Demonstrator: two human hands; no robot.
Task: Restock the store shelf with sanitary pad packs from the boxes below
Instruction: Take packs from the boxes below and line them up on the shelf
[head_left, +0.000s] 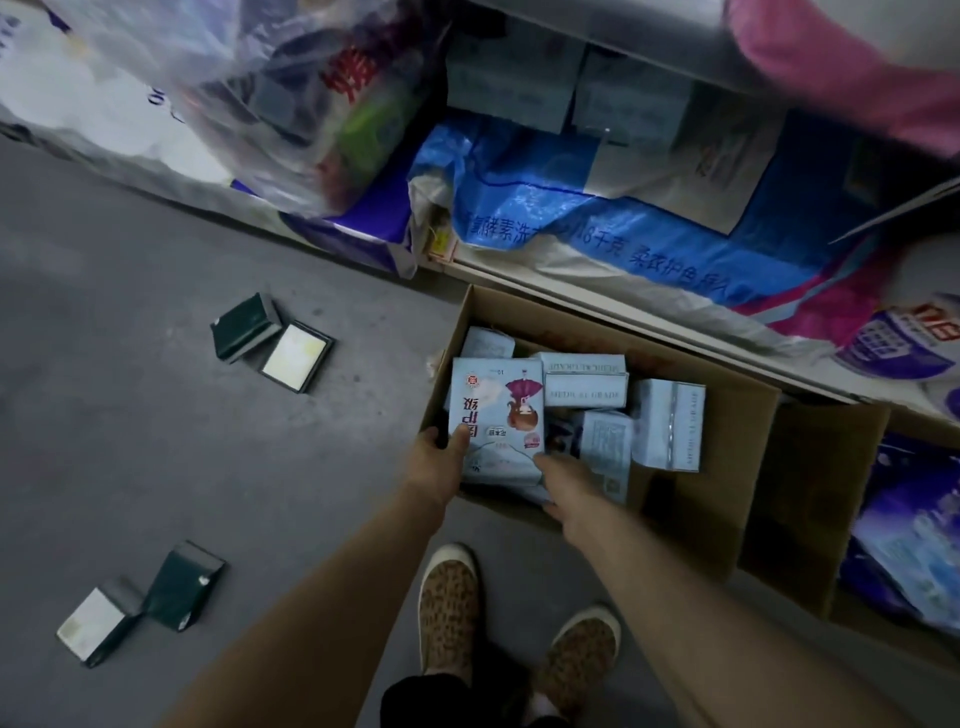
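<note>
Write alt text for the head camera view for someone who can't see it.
Both hands, left hand and right hand, grip a pale blue sanitary pad pack over an open cardboard box holding more packs. The box sits on a grey floor below a low shelf of blue bags; dark green boxes lie nearby.

Bare forearms, no sleeves; leopard-print slip-on shoes (519, 618) with pale toe caps; dark trousers (431, 701) at the near edge.

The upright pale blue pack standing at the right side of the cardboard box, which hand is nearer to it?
Right. The right hand grips the front pack just left of the upright pack; the left hand holds that front pack's far left edge, further away.
</note>
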